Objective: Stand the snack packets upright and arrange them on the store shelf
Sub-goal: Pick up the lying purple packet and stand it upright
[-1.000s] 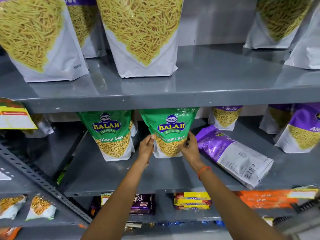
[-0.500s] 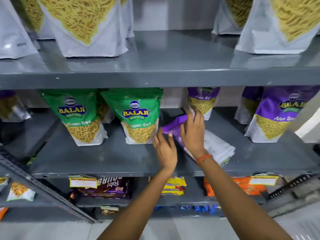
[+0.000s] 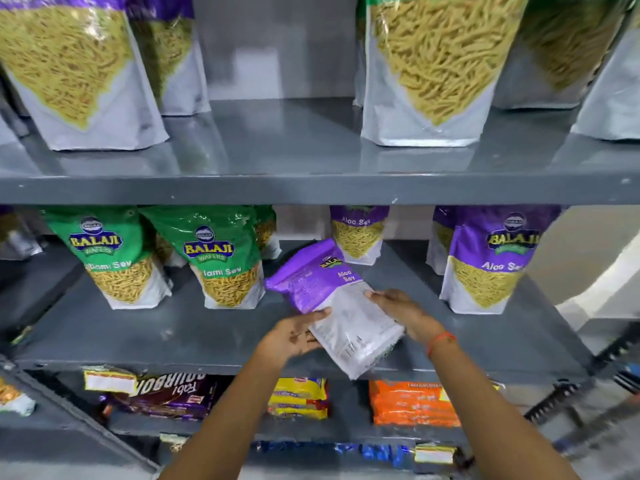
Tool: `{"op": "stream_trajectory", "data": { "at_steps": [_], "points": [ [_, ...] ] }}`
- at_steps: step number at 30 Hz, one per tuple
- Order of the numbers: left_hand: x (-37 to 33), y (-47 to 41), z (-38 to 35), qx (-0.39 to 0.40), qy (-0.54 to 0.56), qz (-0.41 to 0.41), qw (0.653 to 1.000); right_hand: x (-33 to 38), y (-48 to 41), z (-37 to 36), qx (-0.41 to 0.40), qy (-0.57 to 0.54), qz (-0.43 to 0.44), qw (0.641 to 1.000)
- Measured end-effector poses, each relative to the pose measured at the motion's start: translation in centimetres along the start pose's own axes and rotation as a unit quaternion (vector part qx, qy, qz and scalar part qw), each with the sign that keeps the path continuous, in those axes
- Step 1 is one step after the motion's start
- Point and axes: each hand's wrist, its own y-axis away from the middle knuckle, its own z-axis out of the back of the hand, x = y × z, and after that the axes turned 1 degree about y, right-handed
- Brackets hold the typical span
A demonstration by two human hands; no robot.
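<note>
Both hands on the purple Aloo Sev packet [image 3: 332, 299], back side up, lying tilted over the front of the middle shelf [image 3: 173, 327]: purple top end points up-left toward the back, clear bottom end sticks out past the shelf's front edge. My left hand [image 3: 294, 336] grips its left edge, fingers curled under, thumb on top. My right hand [image 3: 401, 310] clamps the right edge, fingers closed on the clear part; orange thread band [image 3: 441, 341] on that wrist. Cannot tell if the packet touches the shelf. Two green Ratlami Sev packets [image 3: 221, 258] stand upright just left of it. Upright Aloo Sev packet [image 3: 491, 261] stands to the right, another smaller-looking one [image 3: 358, 233] behind. Big sev pouches [image 3: 433, 67] stand on the top shelf [image 3: 311, 188]. Biscuit packs [image 3: 298, 398] lie flat below.
</note>
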Motion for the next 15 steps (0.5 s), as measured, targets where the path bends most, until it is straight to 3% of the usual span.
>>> {"op": "stream_trajectory", "data": {
  "at_steps": [2,6,9,12,15],
  "points": [
    [-0.5,-0.7,0.8,0.029,-0.01,0.0,1.0,-0.5,0.2,0.7,0.023,-0.087,0.041,0.995],
    [-2.7,-3.4,-0.2,0.031,-0.066,-0.098,0.993,-0.3,-1.0,3.2,0.058,-0.16,0.13,0.977],
    [-4.9,-5.5,-1.9,0.012,-0.078,-0.192,0.978,0.9,-2.7,3.9,-0.009,-0.163,0.161,0.973],
    [-5.3,-8.3,-2.2,-0.006,-0.089,-0.236,0.968,0.3,-4.6,3.4,-0.095,-0.15,0.162,0.971],
    [-4.3,-10.2,-1.3,-0.116,-0.071,-0.219,0.966,-1.4,-5.5,2.3,-0.143,-0.132,0.146,0.97]
  ]
}}
